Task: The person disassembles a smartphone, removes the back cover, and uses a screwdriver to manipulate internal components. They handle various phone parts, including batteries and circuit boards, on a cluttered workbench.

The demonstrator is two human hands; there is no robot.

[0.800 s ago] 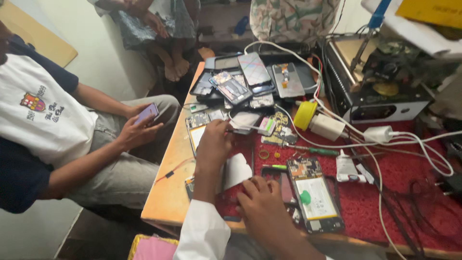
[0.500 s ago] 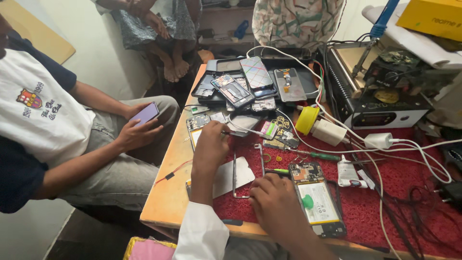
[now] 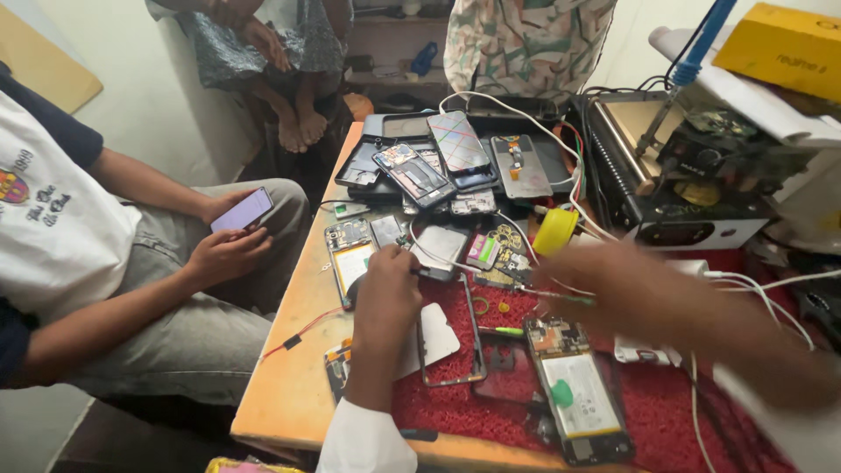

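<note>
— Two hands over the bench, yes? What is each one doing?

— The left hand (image 3: 385, 293) rests knuckles-up on the red mat (image 3: 666, 412), fingers curled down over a thin phone frame (image 3: 451, 337) and a white panel (image 3: 435, 333) beside it. I cannot tell whether it actually grips anything; the fingertips are hidden under the hand.

— And the other?

— The right hand (image 3: 604, 285) reaches across from the right, badly blurred. A green-tipped tool (image 3: 561, 298) shows at its fingertips, but whether the fingers close on it I cannot tell.

— Where does the opened phone lie?

— The open phone (image 3: 578, 394), with its battery and circuit board bare, lies on the mat near the front edge, just right of the frame and below the right hand.

— What else is about?

— A pile of phones and screens (image 3: 438, 162) sits at the far end of the wooden table (image 3: 289, 385), a yellow tape roll (image 3: 555, 231) to its right, and a black repair machine (image 3: 692, 184) with white cables (image 3: 745, 285) beyond. To the left a seated person holds a phone (image 3: 243, 210) in both hands.
</note>
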